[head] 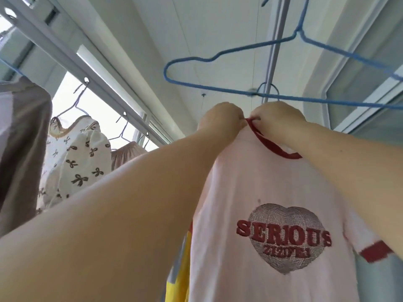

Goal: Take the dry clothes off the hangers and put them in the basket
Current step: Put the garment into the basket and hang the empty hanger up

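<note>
Head view: the pink T-shirt (268, 192) hangs at centre-right; its hanger is hidden under the cloth except the hook (268, 89). Left hand (222, 116) and right hand (277, 118) both pinch the red collar (270, 142) at its top. An empty blue hanger (239, 88) hangs above, its right end cut off. The right sleeve is partly covered by the forearm.

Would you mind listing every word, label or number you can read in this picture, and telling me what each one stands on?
"SERIOUS": large red letters across the heart patch on the chest of the pink T-shirt.
A smaller red line under it on the same heart: too blurred to read for certain.
No other text shows; the bow-print garment, the brown garment and the blue hanger carry none that I can see.
</note>
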